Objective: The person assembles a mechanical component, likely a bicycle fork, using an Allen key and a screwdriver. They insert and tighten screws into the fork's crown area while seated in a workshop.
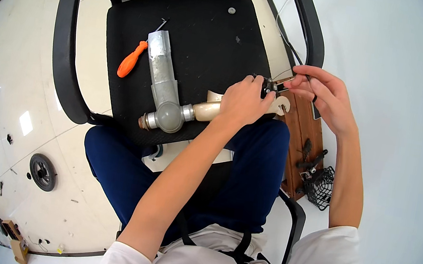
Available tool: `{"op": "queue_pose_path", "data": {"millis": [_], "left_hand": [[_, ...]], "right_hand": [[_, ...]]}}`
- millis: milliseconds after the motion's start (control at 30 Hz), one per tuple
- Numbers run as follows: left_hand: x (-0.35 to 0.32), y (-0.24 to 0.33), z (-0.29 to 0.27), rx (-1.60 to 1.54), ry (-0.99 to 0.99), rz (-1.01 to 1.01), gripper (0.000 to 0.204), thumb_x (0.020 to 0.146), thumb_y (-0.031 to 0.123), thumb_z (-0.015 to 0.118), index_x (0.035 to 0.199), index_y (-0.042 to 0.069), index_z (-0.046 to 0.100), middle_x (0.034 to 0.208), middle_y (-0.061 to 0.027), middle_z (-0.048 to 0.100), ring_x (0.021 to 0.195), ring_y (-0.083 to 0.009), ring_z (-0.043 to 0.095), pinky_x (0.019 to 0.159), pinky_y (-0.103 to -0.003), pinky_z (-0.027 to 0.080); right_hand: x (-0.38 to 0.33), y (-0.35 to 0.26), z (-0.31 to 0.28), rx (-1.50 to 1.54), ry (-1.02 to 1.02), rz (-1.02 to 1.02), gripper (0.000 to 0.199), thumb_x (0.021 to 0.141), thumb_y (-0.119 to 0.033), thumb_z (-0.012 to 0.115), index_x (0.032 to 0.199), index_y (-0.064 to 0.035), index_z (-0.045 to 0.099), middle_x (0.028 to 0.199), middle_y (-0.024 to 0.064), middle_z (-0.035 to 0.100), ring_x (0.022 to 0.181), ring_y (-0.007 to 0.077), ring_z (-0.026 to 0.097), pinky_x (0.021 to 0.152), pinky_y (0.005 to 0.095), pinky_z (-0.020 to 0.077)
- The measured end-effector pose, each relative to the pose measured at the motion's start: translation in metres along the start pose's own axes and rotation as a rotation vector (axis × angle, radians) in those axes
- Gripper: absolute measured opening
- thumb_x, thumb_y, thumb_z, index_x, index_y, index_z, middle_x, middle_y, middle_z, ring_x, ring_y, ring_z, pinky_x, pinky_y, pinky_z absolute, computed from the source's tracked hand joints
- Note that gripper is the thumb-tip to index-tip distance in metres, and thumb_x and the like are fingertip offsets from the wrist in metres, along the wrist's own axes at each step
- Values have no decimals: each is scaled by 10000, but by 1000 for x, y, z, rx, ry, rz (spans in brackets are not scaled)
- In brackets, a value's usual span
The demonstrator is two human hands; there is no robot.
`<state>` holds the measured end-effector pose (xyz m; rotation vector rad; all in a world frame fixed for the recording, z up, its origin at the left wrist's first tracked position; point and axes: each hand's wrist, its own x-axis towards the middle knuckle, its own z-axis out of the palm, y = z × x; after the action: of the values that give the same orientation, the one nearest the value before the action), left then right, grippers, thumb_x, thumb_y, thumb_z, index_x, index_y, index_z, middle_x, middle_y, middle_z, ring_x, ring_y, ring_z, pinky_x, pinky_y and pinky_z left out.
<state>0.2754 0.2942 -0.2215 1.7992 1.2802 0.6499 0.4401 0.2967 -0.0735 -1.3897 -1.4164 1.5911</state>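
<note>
My left hand (244, 102) is closed around a small black and metal part (268, 89) near the right edge of the chair seat. The fingers hide much of it. Just right of this part, my right hand (329, 98) is bent into a pinch, fingertips close to it; what they grip is too small to make out. Under my left hand lies a cream arm (206, 111) with a hooked, slotted end (281, 106). It joins a silver tube (162, 66) at a round grey joint (169, 117), all resting on the seat.
An orange-handled screwdriver (132, 59) lies on the black chair seat (211, 49), with a small round metal piece (232, 10) farther back. Beside the chair, a brown wooden box (298, 140) stands near a black wire basket (319, 186). A small wheel (43, 172) lies on the floor.
</note>
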Motion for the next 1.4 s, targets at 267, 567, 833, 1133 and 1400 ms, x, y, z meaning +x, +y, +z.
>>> {"op": "queue_pose_path", "data": {"millis": [267,567,833,1133,1400], "left_hand": [[32,24,46,239,152,260,303,909,334,629,891,32,637,833,-130,626,825,-304,653,723,-424,547],[52,53,78,588,107,533,266,950,286,604,898,26,630,863,-98,620,857,-246,598,754,-346,507],[32,60,99,449,177,335,268,970,296,598,989,28,595,890,-78,590,880,-230,589,667,-326,547],[28,47,97,448,219,362,250,950,290,614,938,41,596,872,-75,581,873,-218,581,577,-296,560],[32,24,89,388,241,351,193,918,225,643,900,39,596,829,-94,602,830,-267,588,663,-358,549]], "right_hand": [[-39,28,-46,-599,68,320,170,943,-81,633,1041,58,642,1052,157,710,903,170,689,787,294,539],[-46,108,-105,-105,292,58,229,1018,-197,568,874,-23,602,659,6,535,484,108,462,481,294,403],[-31,110,-105,-313,386,66,266,1056,-238,491,961,0,563,695,98,572,577,209,530,561,351,411],[-10,111,-86,-737,274,-32,288,1051,-231,478,927,24,528,758,258,575,743,467,556,651,447,441],[8,123,-60,-728,368,-39,302,1046,-238,483,902,22,536,788,288,607,799,504,576,662,513,446]]}}
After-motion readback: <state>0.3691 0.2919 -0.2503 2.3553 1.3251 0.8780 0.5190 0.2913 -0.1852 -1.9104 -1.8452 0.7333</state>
